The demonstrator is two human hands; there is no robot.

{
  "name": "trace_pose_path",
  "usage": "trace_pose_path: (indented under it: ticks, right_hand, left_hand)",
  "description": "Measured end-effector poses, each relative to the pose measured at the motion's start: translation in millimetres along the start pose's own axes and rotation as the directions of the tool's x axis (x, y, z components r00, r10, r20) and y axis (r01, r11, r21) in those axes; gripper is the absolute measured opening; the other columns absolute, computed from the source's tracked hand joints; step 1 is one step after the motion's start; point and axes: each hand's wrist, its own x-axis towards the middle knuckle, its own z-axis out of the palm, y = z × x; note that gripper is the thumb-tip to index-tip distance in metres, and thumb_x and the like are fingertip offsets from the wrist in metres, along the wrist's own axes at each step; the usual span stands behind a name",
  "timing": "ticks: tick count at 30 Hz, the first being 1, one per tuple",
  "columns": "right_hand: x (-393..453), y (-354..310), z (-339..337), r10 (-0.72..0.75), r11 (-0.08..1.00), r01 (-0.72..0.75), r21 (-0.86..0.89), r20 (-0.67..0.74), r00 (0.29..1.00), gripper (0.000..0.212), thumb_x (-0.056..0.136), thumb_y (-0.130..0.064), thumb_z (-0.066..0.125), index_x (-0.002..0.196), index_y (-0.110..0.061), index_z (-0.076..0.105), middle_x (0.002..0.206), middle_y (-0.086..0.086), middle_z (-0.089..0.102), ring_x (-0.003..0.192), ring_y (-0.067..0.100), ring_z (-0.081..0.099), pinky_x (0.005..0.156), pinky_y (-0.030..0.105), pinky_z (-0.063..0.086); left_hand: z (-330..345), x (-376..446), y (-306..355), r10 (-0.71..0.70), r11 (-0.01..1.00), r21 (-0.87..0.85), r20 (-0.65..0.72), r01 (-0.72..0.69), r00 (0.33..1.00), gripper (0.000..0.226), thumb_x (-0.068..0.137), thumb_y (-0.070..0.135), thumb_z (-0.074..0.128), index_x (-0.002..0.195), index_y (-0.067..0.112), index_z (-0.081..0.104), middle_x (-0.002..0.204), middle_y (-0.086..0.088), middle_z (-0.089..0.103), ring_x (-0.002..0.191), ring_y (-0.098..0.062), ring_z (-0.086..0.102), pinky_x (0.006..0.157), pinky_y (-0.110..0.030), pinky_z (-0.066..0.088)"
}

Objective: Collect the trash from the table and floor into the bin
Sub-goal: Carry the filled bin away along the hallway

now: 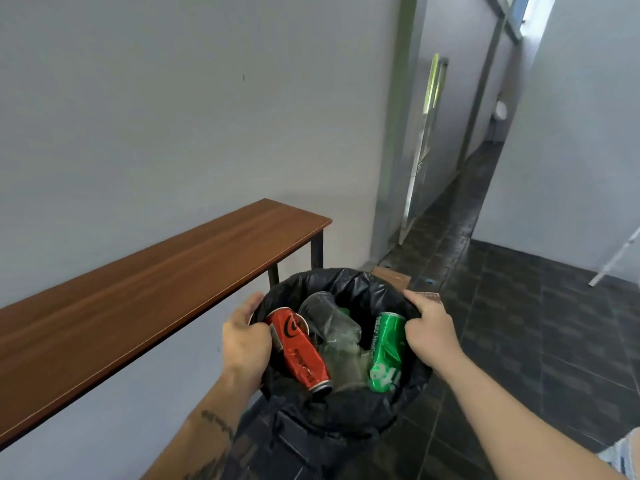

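Both forearms came up from the bottom edge, w/ dark tattoo marks on the left one. The left hand (246, 341) gripped the left rim of the bin (346, 410), fingers curled over the edge & into the black liner bag (349, 284). The right hand (429, 329) gripped the right rim the same way, thumb hooked inside, index finger lying along the edge. The hands were well apart, one on each side of the bin, which was held up in front of the person, above the floor.

Inside the bin: a dented red can (299, 351) lying tilted on the left, just beside the left hand's fingers; a crushed clear plastic bottle (334, 329) in the middle; a crumpled green can (386, 351) on the right, touching or nearly touching the right thumb.

Left of the bin & beyond it, a long brown wooden table (156, 282) w/ dark metal legs ran along a pale grey wall (173, 116). To the right, dark tiled floor (536, 323). Just past the bin's far rim lay brown flat pieces on the floor, poss. cardboard (393, 276). Farther back, a narrow corridor w/ a metal-framed door (424, 147).
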Motion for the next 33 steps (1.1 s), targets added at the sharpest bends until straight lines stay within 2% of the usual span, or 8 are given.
trace_pose_path:
  ticks: [5,9,11,15,19,22,26,33]
  right_hand:
    - [90.8,20.9,-37.2,-0.005,1.000,0.005,-0.021,0.019,1.000,0.066,0.081,0.011,0.043,0.142,-0.014,0.054,0.139,0.008,0.058,0.124,0.026,0.055,0.099,0.025,0.042]
    - [161.5,44.8,-54.9,0.023,1.000,-0.023,-0.009,0.027,0.999,0.068,0.083,0.011,0.042,0.144,-0.018,0.051,0.112,0.004,0.064,0.075,0.015,0.063,0.066,0.026,0.048]
    - [203.8,52.9,-61.8,0.008,1.000,-0.007,-0.030,0.025,1.000,0.069,0.082,0.011,0.041,0.142,-0.021,0.053,0.114,0.003,0.066,0.078,0.018,0.064,0.070,0.027,0.051]
    - [298.2,66.7,-66.3,-0.029,0.997,0.031,-0.077,0.026,0.999,0.068,0.082,0.014,0.040,0.144,-0.014,0.050,0.136,0.012,0.058,0.084,0.014,0.058,0.057,-0.001,0.037]
    - [384.6,77.1,-80.9,-0.019,0.996,0.019,-0.090,0.005,1.000,0.069,0.083,0.012,0.042,0.146,-0.013,0.048,0.143,0.015,0.052,0.066,0.002,0.048,0.051,0.000,0.039]
    - [440.8,85.7,-85.5,-0.014,0.992,0.018,-0.123,0.033,0.999,0.070,0.080,0.010,0.044,0.145,-0.015,0.049,0.142,0.012,0.054,0.090,0.014,0.061,0.067,0.006,0.043]
    - [515.9,102.4,-76.3,-0.008,0.987,0.025,-0.162,0.107,0.994,0.070,0.078,0.009,0.044,0.144,-0.014,0.050,0.142,0.010,0.054,0.125,0.027,0.054,0.101,0.032,0.046]
    - [632.7,130.0,-51.3,-0.057,0.979,0.111,-0.170,0.294,0.954,0.065,0.076,0.007,0.051,0.138,-0.012,0.056,0.136,0.010,0.059,0.123,0.028,0.053,0.102,0.034,0.041]
  left_hand:
    - [95.3,44.0,4.8,-0.028,1.000,0.004,-0.011,0.028,1.000,0.066,0.091,-0.015,0.037,0.148,0.016,0.052,0.123,0.001,0.062,0.086,-0.007,0.065,0.049,-0.012,0.052]
    - [166.4,93.6,5.2,-0.019,1.000,0.012,0.003,0.019,1.000,0.066,0.091,-0.013,0.038,0.146,0.020,0.055,0.136,-0.001,0.061,0.104,-0.018,0.068,0.079,-0.033,0.062]
    - [201.3,123.5,5.5,-0.016,1.000,0.003,0.004,0.016,1.000,0.066,0.092,-0.013,0.039,0.147,0.022,0.055,0.141,-0.001,0.059,0.109,-0.019,0.066,0.086,-0.038,0.061]
    - [268.5,184.5,10.2,0.004,1.000,-0.008,0.013,-0.004,1.000,0.066,0.092,-0.016,0.038,0.148,0.017,0.052,0.130,0.004,0.058,0.087,-0.006,0.063,0.055,-0.015,0.054]
    - [336.3,238.9,16.7,-0.014,1.000,0.020,0.039,0.013,0.999,0.069,0.090,-0.013,0.041,0.148,0.021,0.053,0.104,0.008,0.066,0.084,-0.014,0.068,0.069,-0.039,0.062]
    - [376.6,271.7,21.6,-0.034,0.997,0.066,0.021,0.033,0.999,0.070,0.088,-0.012,0.042,0.146,0.024,0.055,0.094,0.008,0.067,0.077,-0.023,0.068,0.078,-0.053,0.063]
    - [423.3,310.5,15.3,-0.040,0.988,0.144,-0.046,0.046,0.998,0.067,0.088,-0.009,0.042,0.146,0.024,0.055,0.094,0.012,0.062,0.066,-0.017,0.065,0.052,-0.028,0.059]
    - [489.5,362.6,-10.1,-0.065,0.975,0.187,-0.289,0.123,0.955,0.066,0.086,-0.007,0.044,0.142,0.025,0.059,0.116,-0.001,0.066,0.070,-0.008,0.064,0.047,-0.013,0.049]
